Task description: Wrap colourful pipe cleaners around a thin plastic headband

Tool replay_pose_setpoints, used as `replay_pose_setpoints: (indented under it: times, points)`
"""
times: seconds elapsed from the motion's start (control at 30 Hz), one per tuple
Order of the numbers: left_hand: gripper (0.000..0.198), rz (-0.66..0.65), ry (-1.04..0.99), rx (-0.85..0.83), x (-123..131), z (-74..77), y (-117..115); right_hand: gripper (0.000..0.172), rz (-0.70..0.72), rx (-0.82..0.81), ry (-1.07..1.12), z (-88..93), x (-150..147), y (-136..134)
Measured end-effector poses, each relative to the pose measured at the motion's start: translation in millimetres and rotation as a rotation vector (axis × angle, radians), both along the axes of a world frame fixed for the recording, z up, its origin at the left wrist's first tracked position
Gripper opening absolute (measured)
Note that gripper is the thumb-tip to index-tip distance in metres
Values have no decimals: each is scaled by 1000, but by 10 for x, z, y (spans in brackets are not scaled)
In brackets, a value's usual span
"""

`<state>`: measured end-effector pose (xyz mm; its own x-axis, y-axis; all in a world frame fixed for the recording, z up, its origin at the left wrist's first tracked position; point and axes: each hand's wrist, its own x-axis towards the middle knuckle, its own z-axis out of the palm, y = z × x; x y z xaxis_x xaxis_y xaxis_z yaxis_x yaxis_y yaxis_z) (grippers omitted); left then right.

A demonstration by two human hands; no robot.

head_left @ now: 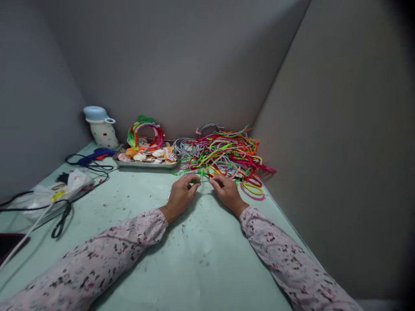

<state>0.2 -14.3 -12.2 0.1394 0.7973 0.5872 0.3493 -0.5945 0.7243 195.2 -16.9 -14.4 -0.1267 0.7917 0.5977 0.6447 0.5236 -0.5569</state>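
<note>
A green pipe cleaner [201, 180] is pinched between the left hand [180, 195] and the right hand [227, 191], fingers closed narrowly on its ends. Its long axis runs from 9 to 3 o'clock, both hands equally near. The pipe cleaner pile [227, 155] lies at 12 o'clock, just beyond. At 10 o'clock, a metal tray [145, 164] is filled with shells [152, 154].
</note>
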Motion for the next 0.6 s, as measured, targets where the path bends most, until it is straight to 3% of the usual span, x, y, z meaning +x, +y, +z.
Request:
replay_pose_setpoints:
  times: [0.6]
  points:
    - [7,11,68,23,7,33,-33,18,2,15,-11,16,2,-10]
